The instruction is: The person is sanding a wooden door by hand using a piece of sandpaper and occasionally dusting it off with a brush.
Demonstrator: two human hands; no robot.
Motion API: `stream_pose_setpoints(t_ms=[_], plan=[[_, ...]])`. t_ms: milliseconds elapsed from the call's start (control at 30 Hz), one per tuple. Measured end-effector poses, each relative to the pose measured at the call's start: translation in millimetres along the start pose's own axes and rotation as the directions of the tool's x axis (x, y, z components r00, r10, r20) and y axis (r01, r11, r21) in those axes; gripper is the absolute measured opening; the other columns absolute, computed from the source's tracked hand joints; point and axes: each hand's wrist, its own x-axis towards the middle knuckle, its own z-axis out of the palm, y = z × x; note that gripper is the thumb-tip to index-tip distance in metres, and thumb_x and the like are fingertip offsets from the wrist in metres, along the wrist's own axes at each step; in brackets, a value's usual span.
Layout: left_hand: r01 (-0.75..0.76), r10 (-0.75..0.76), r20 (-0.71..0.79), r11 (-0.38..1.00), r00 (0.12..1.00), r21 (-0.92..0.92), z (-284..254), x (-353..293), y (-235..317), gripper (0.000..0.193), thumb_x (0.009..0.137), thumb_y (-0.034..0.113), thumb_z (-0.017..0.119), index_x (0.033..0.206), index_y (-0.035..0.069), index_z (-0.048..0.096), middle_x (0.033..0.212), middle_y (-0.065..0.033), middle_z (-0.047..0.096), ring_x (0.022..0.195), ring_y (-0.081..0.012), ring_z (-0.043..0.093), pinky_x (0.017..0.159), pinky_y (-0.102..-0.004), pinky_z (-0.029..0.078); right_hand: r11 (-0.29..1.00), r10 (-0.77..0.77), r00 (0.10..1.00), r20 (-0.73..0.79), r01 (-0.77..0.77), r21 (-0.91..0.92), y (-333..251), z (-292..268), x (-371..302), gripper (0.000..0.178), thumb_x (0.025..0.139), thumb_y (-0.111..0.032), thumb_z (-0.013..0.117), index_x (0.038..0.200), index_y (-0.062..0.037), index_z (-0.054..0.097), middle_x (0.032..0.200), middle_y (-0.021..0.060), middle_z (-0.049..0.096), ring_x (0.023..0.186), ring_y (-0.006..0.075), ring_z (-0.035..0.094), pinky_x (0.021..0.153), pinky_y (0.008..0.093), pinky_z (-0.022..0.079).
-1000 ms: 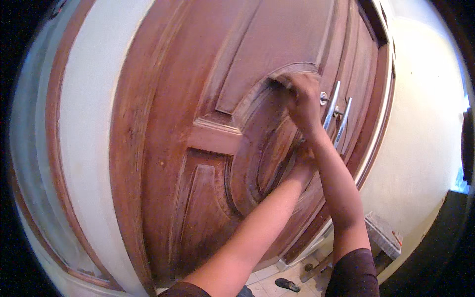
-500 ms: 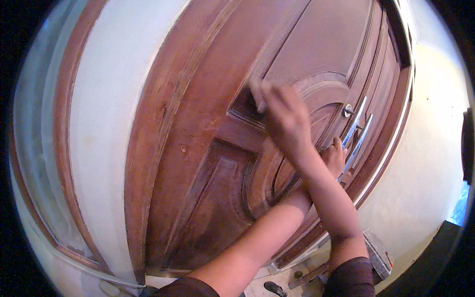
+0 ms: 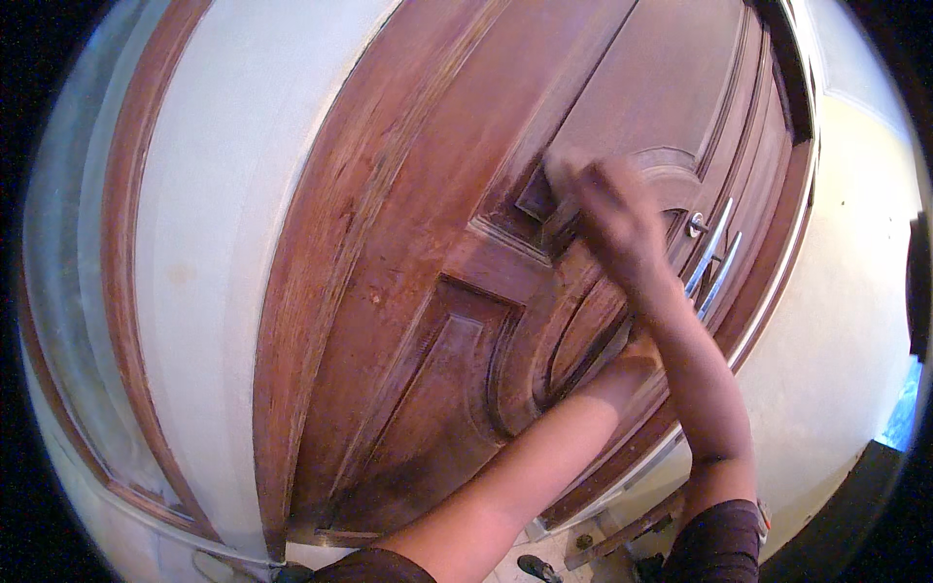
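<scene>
So the big thing here is a reddish-brown wooden door [image 3: 491, 274], straight ahead of both hands, its long axis leaning from lower left to upper right in this view. Cream wall [image 3: 841, 291] off to the right. Next size down is the long upper panel [image 3: 661, 83], running along that same slant, then 2 silver handles [image 3: 717, 235] to the right of the hands. Key bit: the right hand [image 3: 622, 219] is the nearer of the 2 to that panel's lower left corner, just beside it. It's curled, apparently round a pale piece [image 3: 562, 173], too blurred to identify. The left hand [image 3: 641, 348] is lower down, mostly behind the right forearm, so can't tell how open it is or if it's holding anything.
</scene>
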Motion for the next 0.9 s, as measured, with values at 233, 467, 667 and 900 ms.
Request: stream_pose_setpoints(t_ms=[233,467,667,900], plan=[[0.241,-0.093,0.449,0.928,0.889,-0.284,-50.7,-10.5,25.9,0.062,0.102,0.042,0.06,0.148,0.003,0.045,0.13,-0.0238,0.06,0.12,-0.0364,0.059,0.1,-0.0492,0.048,0.993,-0.054,0.997,0.057,0.047,0.105,-7.6,-2.7,-35.9,0.057,0.069,0.009,0.066,0.125,-0.0005,0.07,0.104,0.0141,0.064,0.092,0.0325,0.063,0.079,0.0449,0.055],[0.202,-0.097,0.313,0.925,0.945,-0.323,-34.5,-24.4,28.0,0.065,0.098,0.043,0.064,0.148,0.004,0.047,0.14,-0.0238,0.056,0.13,-0.0358,0.053,0.107,-0.0478,0.045,0.977,-0.207,0.969,0.132,0.197,0.086,-18.1,-2.4,-29.0,0.05,0.08,-0.004,0.062,0.13,-0.0097,0.072,0.133,0.01,0.066,0.102,0.0284,0.063,0.087,0.0412,0.053],[0.28,-0.029,0.557,0.886,0.83,-0.369,-36.9,-16.9,24.3,0.067,0.095,0.043,0.068,0.147,0.006,0.049,0.148,-0.0237,0.053,0.139,-0.0352,0.049,0.112,-0.0465,0.043,0.972,-0.233,0.93,0.284,0.233,0.035,-6.3,-9.4,-25.5,0.048,0.082,-0.014,0.064,0.129,-0.0176,0.073,0.144,0.0003,0.063,0.122,0.0268,0.057,0.102,0.0476,0.044],[0.28,-0.151,0.315,0.862,0.937,-0.421,-25.1,-17.5,45.1,0.036,0.1,0.017,0.056,0.123,-0.009,0.047,0.095,-0.0312,0.073,0.083,-0.049,0.072,0.075,-0.0557,0.06,0.953,-0.295,0.918,0.265,0.264,0.146,37.1,-9.5,-0.8,0.041,0.078,-0.013,0.064,0.117,-0.0152,0.075,0.123,0.0014,0.069,0.123,0.0243,0.057,0.109,0.0509,0.037]])
